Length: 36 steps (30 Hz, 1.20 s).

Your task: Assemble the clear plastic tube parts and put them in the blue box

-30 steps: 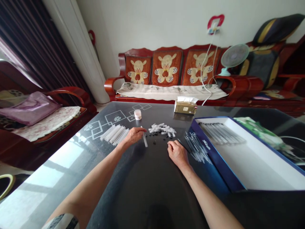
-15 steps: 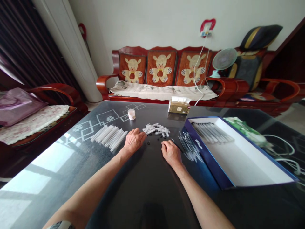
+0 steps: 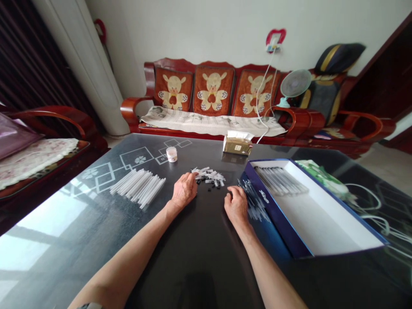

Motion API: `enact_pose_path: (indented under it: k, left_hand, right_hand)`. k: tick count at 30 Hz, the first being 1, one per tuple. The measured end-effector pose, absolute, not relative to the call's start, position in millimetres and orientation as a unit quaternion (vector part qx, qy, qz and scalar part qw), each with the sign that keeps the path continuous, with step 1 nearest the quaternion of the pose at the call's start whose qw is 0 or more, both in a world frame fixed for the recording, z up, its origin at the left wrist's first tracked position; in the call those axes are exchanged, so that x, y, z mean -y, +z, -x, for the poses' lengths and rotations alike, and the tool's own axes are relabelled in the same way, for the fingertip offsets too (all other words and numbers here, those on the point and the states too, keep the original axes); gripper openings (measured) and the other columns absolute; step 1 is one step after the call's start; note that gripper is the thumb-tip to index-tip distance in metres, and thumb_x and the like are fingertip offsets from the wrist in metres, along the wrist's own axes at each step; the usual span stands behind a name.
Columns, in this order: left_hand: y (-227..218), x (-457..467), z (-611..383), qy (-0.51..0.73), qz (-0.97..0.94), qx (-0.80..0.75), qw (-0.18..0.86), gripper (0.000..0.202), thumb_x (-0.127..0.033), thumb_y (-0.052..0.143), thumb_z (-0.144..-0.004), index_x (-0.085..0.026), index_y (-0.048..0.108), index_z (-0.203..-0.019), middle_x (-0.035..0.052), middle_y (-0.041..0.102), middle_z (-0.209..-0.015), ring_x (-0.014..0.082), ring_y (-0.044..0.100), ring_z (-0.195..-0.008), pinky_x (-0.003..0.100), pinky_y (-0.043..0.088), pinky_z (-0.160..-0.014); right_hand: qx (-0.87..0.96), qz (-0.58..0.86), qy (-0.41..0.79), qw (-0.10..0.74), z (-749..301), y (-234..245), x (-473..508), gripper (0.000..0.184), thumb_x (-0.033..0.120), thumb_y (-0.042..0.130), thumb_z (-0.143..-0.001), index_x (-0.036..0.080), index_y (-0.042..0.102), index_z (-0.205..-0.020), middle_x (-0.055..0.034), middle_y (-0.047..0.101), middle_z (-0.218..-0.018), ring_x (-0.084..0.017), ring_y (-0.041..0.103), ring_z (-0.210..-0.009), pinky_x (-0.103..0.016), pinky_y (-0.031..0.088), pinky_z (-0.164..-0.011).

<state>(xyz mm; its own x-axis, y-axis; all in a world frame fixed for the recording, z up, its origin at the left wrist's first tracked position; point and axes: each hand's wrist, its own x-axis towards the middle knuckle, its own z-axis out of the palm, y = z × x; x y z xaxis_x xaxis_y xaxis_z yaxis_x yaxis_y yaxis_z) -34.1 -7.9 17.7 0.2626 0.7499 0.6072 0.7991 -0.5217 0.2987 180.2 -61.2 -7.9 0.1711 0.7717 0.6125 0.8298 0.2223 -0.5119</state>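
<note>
The left hand lies palm-down on the black glass desk, fingers together, just beside a loose pile of small white plastic pieces and small black parts. The right hand rests curled, any pinch indeterminable, just beside thin clear plastic tubes against a navy-walled cardboard box.

**Glossy and Matt Surfaces Are Sitting Together**

The tabletop is showing smooth, glossy black glass. The tubes are looking like smooth white plastic, the box like coated card, the sofa arm like varnished wood, and the cushions like matt cloth.
</note>
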Motion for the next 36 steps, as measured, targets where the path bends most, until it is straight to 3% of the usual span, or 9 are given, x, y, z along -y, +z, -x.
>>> enact_pose_path:
  k: [4,7,11,20,25,29,36]
  left_hand:
    - [13.2,9.7,35.0,-0.320,0.780,0.536,0.043,0.036,-0.037,0.037,-0.097,-0.020,0.060,-0.119,0.0081,0.063,-0.085,0.0195,0.060,-0.081,0.026,0.046,-0.070]
    - [10.2,6.8,36.5,-0.299,0.789,0.534,0.051,0.038,-0.034,0.033,-0.098,-0.024,0.055,-0.128,0.0064,0.061,-0.079,0.0184,0.059,-0.075,0.026,0.045,-0.067]
    - [7.1,1.7,40.4,-0.341,0.795,0.495,0.080,0.035,-0.026,0.034,-0.097,-0.019,0.058,-0.123,0.0079,0.060,-0.083,0.0183,0.058,-0.078,0.027,0.046,-0.072]
    - [3.9,0.2,40.3,-0.381,0.799,0.451,0.116,0.026,-0.026,0.043,-0.095,-0.018,0.060,-0.113,0.0051,0.061,-0.079,0.0161,0.060,-0.075,0.025,0.046,-0.068]
    - [4.6,1.3,40.6,-0.378,0.801,0.449,0.120,0.024,-0.027,0.044,-0.095,-0.019,0.060,-0.111,0.0038,0.062,-0.079,0.0155,0.061,-0.075,0.024,0.046,-0.067]
    - [4.1,1.4,39.7,-0.371,0.803,0.451,0.116,0.024,-0.028,0.043,-0.096,-0.018,0.060,-0.111,0.0044,0.063,-0.080,0.0150,0.061,-0.076,0.023,0.047,-0.066]
    - [2.5,1.4,39.2,-0.367,0.811,0.444,0.100,0.025,-0.028,0.043,-0.096,-0.018,0.060,-0.110,0.0044,0.063,-0.079,0.0151,0.061,-0.075,0.022,0.047,-0.065]
  right_hand:
    - [0.637,0.635,-0.028,0.436,-190.7,-0.8,50.0,0.026,0.014,0.046,-0.080,0.016,0.066,-0.095,-0.0126,0.064,-0.100,-0.023,0.059,-0.096,-0.037,0.048,-0.090]
    - [0.639,0.645,-0.015,0.418,-188.8,5.3,37.5,0.026,0.016,0.047,-0.080,0.017,0.068,-0.094,-0.0111,0.065,-0.096,-0.022,0.061,-0.090,-0.035,0.048,-0.086]
    - [0.633,0.667,-0.011,0.393,-193.1,16.5,23.9,0.026,0.015,0.048,-0.080,0.018,0.071,-0.092,-0.0094,0.067,-0.091,-0.020,0.062,-0.081,-0.032,0.048,-0.081]
    - [0.616,0.779,0.018,0.119,-229.7,55.7,42.1,0.019,0.030,0.056,-0.081,0.024,0.074,-0.082,-0.0054,0.068,-0.085,-0.018,0.064,-0.079,-0.026,0.044,-0.071]
    - [0.586,0.808,0.056,0.039,-217.7,55.8,42.1,0.020,0.034,0.057,-0.080,0.025,0.075,-0.078,-0.0074,0.072,-0.085,-0.022,0.067,-0.085,-0.028,0.046,-0.069]
    - [0.555,0.826,0.091,0.022,-218.0,56.9,34.0,0.018,0.032,0.060,-0.076,0.024,0.076,-0.077,-0.0097,0.073,-0.084,-0.024,0.069,-0.084,-0.029,0.049,-0.068]
    - [0.547,0.831,0.099,-0.011,-217.5,63.0,17.6,0.019,0.014,0.063,-0.064,0.015,0.075,-0.078,-0.0178,0.073,-0.086,-0.028,0.070,-0.087,-0.031,0.050,-0.067]
